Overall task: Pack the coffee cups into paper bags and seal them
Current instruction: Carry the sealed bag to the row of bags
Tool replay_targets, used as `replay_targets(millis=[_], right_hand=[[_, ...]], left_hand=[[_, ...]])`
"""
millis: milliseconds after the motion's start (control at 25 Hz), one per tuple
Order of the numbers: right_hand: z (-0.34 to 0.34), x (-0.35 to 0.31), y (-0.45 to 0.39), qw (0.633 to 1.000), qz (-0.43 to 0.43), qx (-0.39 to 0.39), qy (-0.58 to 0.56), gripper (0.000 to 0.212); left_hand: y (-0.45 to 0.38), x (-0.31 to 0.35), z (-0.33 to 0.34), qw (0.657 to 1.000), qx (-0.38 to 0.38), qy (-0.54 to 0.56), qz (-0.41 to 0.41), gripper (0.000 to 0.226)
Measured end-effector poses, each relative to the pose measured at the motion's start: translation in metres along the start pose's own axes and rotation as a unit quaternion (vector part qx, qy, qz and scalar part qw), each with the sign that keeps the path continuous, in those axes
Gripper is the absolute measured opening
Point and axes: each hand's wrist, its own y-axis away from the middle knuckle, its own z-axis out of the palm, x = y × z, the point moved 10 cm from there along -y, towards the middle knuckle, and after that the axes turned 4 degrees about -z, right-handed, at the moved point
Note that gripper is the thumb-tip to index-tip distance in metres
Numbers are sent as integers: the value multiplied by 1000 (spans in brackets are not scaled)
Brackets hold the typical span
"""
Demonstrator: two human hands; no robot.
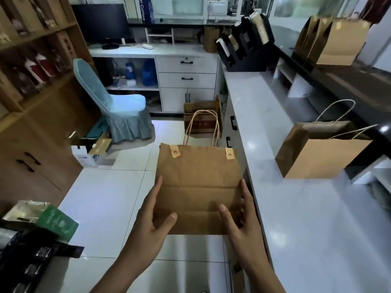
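Flat paper bag (198, 187) is up in front of me over the floor, just left of the desk (296, 229) edge, handles away from me, two stickers at its top corners. Left hand (151, 216) and right hand (243, 216) each pinch a bottom corner, thumb on the face, fingers along the side edges; grip is light, nothing else held. Risk: bag not opened yet, so it could slip from the thumbs or crease when I pull the sides apart. An open bag (317, 153) stands on the desk to the right. Cup stacks (260, 28) sit well apart in the far rack. Can't see inside any bag; fingers behind the bag are hidden.
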Motion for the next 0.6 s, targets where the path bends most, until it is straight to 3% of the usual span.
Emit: replay_targets(millis=[600], right_hand=[[10, 14, -200, 999, -13, -35, -12, 78]], left_hand=[[-185, 19, 33, 1000, 17, -4, -12, 77]])
